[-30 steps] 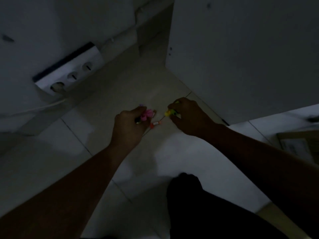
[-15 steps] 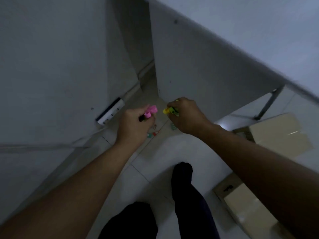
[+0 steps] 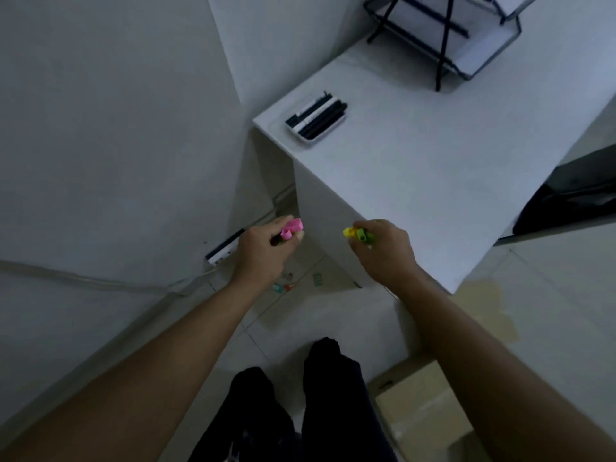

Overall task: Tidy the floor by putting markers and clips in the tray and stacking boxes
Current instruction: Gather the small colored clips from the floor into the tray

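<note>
My left hand [image 3: 261, 253] grips pink markers [image 3: 291, 228], whose caps stick out above the fist. In my right hand [image 3: 383, 251] are a yellow and a green marker [image 3: 356, 233], held level with the desk's front corner. A white tray [image 3: 315, 123] holding several black markers sits on the white desk [image 3: 433, 181], near its left edge and well above both hands. Small coloured clips [image 3: 286, 286] lie on the floor tiles below my hands. Cardboard boxes [image 3: 420, 415] lie on the floor at lower right.
A black wire paper rack [image 3: 443, 35] stands at the back of the desk. A white power strip [image 3: 223, 251] with a cable lies against the wall on the left. My dark-clad legs [image 3: 300, 411] fill the bottom centre. A dark chair [image 3: 566, 201] is at the right.
I have risen from the floor; both hands lifted with the markers they picked up. The view swung up, so the desk top and tray have come into sight.
</note>
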The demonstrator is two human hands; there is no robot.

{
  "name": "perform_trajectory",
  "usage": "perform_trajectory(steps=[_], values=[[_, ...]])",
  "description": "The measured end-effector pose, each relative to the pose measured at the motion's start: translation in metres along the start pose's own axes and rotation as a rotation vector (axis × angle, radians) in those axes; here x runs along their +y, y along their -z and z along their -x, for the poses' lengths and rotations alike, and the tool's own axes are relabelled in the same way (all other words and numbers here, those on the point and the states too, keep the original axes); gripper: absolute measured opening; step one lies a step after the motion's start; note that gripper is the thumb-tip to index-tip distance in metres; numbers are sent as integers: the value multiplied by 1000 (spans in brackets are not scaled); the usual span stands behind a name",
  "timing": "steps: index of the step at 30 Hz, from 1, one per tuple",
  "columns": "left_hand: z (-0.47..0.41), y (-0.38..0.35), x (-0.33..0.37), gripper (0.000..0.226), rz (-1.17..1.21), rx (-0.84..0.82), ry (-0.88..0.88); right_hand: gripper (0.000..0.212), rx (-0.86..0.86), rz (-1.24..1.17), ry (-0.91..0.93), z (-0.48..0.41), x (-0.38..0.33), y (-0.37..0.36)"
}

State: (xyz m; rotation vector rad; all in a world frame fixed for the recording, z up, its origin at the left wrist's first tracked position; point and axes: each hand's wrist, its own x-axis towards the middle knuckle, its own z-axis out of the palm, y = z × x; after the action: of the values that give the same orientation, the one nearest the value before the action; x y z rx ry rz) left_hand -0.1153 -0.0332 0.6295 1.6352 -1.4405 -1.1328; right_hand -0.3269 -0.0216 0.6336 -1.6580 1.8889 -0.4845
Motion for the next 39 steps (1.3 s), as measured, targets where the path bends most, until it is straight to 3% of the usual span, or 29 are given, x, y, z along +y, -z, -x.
perform_trajectory(steps=[9, 23, 39], values=[[-32, 18, 22, 42, 28, 62, 41, 33, -14, -7, -32, -28, -24, 20], [-136, 61, 37, 40, 17, 61, -66, 32, -28, -60, -147, -125, -64, 24], [-210, 16, 47, 39, 19, 240, 116, 28, -303, 79, 136, -290, -82, 14]])
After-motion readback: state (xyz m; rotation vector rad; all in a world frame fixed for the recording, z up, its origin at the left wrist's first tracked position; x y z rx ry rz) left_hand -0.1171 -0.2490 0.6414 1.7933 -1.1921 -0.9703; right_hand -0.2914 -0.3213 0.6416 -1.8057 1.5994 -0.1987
